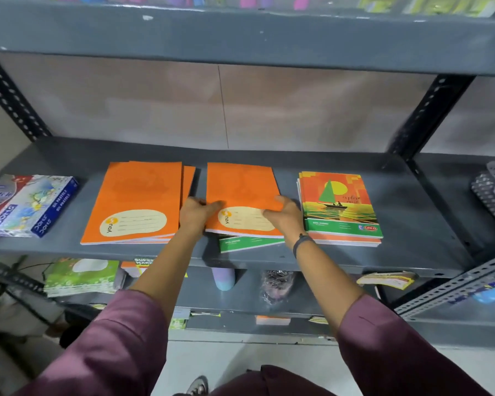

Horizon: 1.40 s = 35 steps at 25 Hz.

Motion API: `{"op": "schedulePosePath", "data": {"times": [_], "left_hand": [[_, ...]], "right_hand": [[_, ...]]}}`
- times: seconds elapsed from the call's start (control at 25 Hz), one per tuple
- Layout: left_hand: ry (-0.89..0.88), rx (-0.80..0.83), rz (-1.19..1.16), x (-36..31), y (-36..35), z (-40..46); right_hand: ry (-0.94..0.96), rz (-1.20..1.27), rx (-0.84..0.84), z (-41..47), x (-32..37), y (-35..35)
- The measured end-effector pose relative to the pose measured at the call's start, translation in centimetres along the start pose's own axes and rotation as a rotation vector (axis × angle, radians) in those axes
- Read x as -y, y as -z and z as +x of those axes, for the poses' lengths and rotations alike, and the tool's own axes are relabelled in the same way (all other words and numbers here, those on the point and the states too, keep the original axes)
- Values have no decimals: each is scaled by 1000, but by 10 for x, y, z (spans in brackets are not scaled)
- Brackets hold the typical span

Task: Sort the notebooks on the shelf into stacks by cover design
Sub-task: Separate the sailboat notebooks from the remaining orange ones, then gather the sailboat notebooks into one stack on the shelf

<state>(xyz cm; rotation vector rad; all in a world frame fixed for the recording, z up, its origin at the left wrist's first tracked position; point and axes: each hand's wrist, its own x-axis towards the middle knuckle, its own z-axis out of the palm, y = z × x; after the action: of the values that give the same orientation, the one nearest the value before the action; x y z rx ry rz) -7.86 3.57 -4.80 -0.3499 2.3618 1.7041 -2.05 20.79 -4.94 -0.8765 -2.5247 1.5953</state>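
On the grey shelf (412, 212) lie three groups of notebooks. A stack of plain orange notebooks (137, 195) sits at the left. A stack with a sailboat cover (339, 207) sits at the right. Between them, an orange notebook (240, 190) is held at both sides: my left hand (196, 214) grips its left edge and my right hand (286, 217) grips its right edge. It rests tilted over a green-edged sailboat notebook (246, 243), mostly hidden beneath it.
A blue box of oil pastels (32, 205) lies at the shelf's far left. Black perforated uprights (429, 115) frame the bay, and a shelf runs overhead. The lower shelf holds green notebooks (80, 277), a pastel cup (223, 278) and small packets.
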Motion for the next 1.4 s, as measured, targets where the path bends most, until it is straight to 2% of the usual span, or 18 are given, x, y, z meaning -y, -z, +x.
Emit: {"op": "schedulePosePath", "data": {"times": [0.12,0.24,0.36,0.48,0.6,0.68,0.8,0.88,1.0,1.08,1.2,1.32,1.4], "left_hand": [[18,104,-135,-14,5,-2],[-95,59,-204,-20,34,0],[-168,-51,-201,-9,94,11],[-211,-143,-107,13,157,31],[-131,-164,92,43,196,53],[-104,-192,272,46,206,49],[-157,-398,766,30,205,33],[-285,-500,854,18,193,24],[-501,-364,644,5,143,1],[-572,-219,570,5,100,-19],[-613,4,651,15,46,-38],[-463,172,708,25,14,-36],[-364,178,602,24,-1,-37]], "right_hand": [[-55,146,-76,-2,10,-7],[-54,292,-125,-5,29,-25],[7,464,-32,-9,62,-65],[83,484,155,-17,87,-116],[74,400,287,-23,87,-157],[68,344,297,-25,80,-174],[83,313,218,-28,78,-173],[144,165,53,-29,77,-153],[161,-356,-279,-25,58,-109],[65,-566,-361,-20,37,-84],[-9,-643,-308,-16,15,-61],[5,-593,-242,-14,7,-49],[22,-466,-239,-11,7,-40]]}}
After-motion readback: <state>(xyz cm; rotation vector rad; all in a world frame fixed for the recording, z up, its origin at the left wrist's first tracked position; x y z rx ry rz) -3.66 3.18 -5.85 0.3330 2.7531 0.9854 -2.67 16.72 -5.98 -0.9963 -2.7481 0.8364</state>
